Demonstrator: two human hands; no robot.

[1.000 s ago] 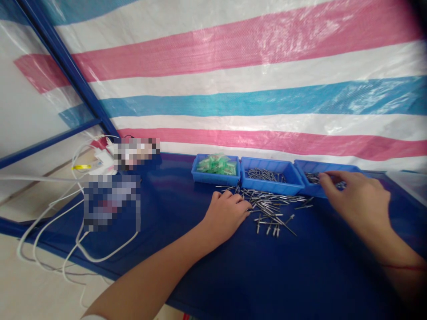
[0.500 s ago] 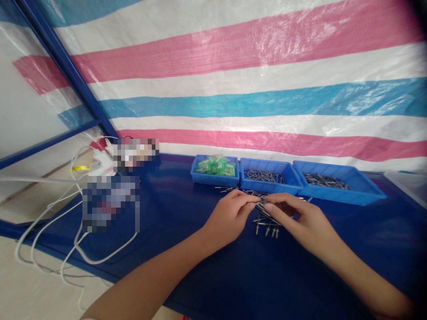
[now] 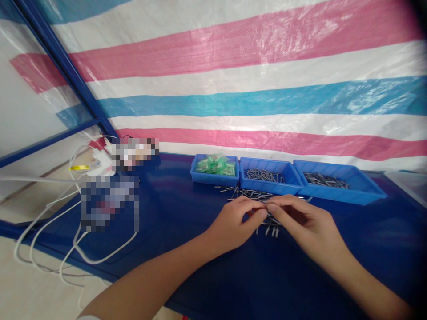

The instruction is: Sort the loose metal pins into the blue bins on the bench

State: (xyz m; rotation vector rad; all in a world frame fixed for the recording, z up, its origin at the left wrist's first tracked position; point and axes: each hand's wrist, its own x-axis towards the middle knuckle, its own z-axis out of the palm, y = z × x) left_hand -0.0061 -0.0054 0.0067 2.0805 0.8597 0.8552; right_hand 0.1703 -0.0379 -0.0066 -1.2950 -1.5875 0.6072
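Note:
Over a loose pile of blind rivets (image 3: 256,194), my left hand (image 3: 238,221) and my right hand (image 3: 305,224) meet fingertip to fingertip. Each hand is closed in a pinch of thumb and fingers. Whatever lies between the fingertips is too small and covered to make out. The rivets are thin silvery metal pins with thicker ends, and several stick out below the hands. Part of the pile is hidden behind the fingers.
Behind the pile stand three blue bins: a left bin (image 3: 213,179) with green-and-clear small packets (image 3: 216,165), a middle bin (image 3: 270,185) and a right bin (image 3: 363,189), both with rivets. White cables (image 3: 96,260) loop at the left of the blue table (image 3: 173,191).
My left hand has shifted slightly right, its fingertips now touching the right hand's. More of the pile's back shows, and its front is more covered. The bins stay put.

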